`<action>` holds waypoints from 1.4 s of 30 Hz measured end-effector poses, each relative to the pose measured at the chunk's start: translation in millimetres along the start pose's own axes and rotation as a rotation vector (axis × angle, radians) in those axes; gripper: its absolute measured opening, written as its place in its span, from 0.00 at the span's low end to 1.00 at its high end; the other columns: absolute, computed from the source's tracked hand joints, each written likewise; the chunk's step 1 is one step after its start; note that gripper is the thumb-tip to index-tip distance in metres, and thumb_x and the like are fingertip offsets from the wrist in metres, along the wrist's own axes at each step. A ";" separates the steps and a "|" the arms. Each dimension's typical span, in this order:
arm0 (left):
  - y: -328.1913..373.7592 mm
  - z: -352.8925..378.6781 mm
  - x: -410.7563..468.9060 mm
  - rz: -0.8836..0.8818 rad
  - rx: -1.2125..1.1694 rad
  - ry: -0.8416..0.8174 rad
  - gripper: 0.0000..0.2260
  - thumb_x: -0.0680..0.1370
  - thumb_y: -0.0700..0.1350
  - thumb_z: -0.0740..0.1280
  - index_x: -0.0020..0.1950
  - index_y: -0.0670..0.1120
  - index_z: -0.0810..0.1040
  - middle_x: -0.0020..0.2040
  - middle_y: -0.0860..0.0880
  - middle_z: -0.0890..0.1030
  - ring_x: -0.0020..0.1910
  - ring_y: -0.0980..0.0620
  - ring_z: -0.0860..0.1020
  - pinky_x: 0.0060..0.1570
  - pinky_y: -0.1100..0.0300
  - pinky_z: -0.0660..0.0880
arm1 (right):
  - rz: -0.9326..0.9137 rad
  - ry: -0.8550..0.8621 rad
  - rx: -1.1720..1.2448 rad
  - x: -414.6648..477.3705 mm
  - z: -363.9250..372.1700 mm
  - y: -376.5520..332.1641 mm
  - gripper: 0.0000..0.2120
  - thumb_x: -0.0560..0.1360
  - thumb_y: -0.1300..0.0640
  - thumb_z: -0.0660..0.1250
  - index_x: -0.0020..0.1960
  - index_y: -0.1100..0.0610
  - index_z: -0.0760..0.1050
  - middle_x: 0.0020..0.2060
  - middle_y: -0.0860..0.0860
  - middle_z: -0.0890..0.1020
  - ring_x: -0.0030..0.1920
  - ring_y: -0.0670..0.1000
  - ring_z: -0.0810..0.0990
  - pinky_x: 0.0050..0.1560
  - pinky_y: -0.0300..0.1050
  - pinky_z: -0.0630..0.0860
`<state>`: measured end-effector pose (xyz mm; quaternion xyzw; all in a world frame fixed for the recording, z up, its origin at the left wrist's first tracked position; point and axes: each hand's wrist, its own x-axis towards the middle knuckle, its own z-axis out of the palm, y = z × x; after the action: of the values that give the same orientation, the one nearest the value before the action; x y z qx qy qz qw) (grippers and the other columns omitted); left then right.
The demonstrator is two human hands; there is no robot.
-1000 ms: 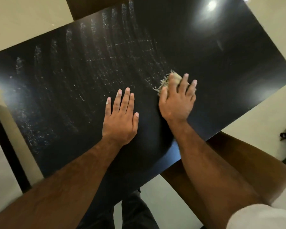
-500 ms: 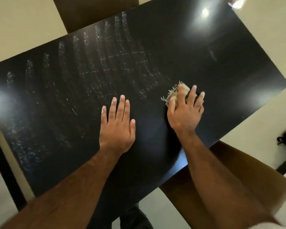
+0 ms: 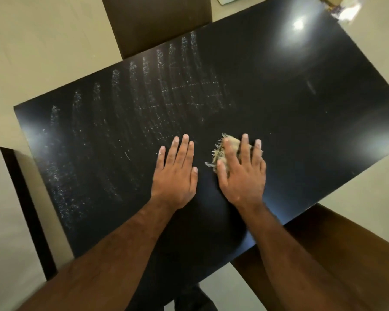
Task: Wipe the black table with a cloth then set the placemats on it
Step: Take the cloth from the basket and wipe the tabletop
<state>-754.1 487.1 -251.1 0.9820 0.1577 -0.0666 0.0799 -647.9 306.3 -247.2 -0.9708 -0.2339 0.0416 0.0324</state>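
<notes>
Head view: black table [image 3: 301, 108], pale wipe streaks [image 3: 133, 97] from 9 to 12 o'clock, none at 3.
Left hand [image 3: 175, 173]: flat, fingers straight, still braced at centre.
Right hand [image 3: 243, 176]: spread fingers press the cloth [image 3: 220, 153], drawn back toward 6 o'clock.
Cloth: frayed, under right fingers, beside centre.
Meaning: wiping roughly half done; placemats unlaid.
</notes>
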 end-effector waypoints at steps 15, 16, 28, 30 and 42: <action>-24.9 -5.6 22.2 -0.041 0.010 0.026 0.32 0.89 0.56 0.49 0.91 0.45 0.45 0.91 0.47 0.41 0.90 0.45 0.41 0.86 0.35 0.48 | -0.070 0.075 0.031 96.9 3.5 -54.5 0.31 0.87 0.38 0.53 0.88 0.43 0.59 0.89 0.57 0.56 0.87 0.69 0.53 0.79 0.69 0.64; -25.2 -6.2 22.1 -0.041 0.011 0.027 0.32 0.89 0.56 0.49 0.91 0.45 0.45 0.91 0.47 0.41 0.90 0.45 0.41 0.86 0.35 0.48 | -0.116 0.048 0.038 80.5 2.5 -54.9 0.31 0.87 0.38 0.53 0.89 0.43 0.57 0.89 0.57 0.55 0.88 0.68 0.51 0.80 0.69 0.64; -26.7 -4.2 23.2 -0.048 -0.018 0.032 0.32 0.89 0.56 0.47 0.91 0.45 0.44 0.91 0.47 0.41 0.90 0.45 0.41 0.86 0.35 0.47 | 0.221 0.062 0.023 82.8 -0.6 12.0 0.30 0.87 0.39 0.54 0.87 0.43 0.61 0.88 0.59 0.59 0.86 0.71 0.56 0.77 0.72 0.66; -26.2 -4.6 23.7 -0.047 -0.011 0.034 0.32 0.89 0.56 0.47 0.91 0.45 0.45 0.91 0.47 0.41 0.90 0.44 0.42 0.86 0.35 0.48 | 0.242 0.096 0.036 108.7 2.3 -9.4 0.30 0.86 0.39 0.54 0.87 0.44 0.64 0.87 0.60 0.62 0.85 0.72 0.58 0.77 0.72 0.67; -29.6 -7.8 21.6 -0.053 -0.043 0.025 0.31 0.89 0.55 0.46 0.91 0.46 0.45 0.91 0.49 0.41 0.90 0.47 0.40 0.87 0.36 0.47 | -0.161 -0.163 -0.001 -45.7 -8.3 -33.9 0.33 0.87 0.35 0.51 0.90 0.40 0.49 0.90 0.54 0.46 0.89 0.63 0.42 0.83 0.66 0.61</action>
<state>-742.4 522.7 -250.8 0.9763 0.1859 -0.0529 0.0972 -702.9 315.2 -233.1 -0.9424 -0.3128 0.1176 0.0161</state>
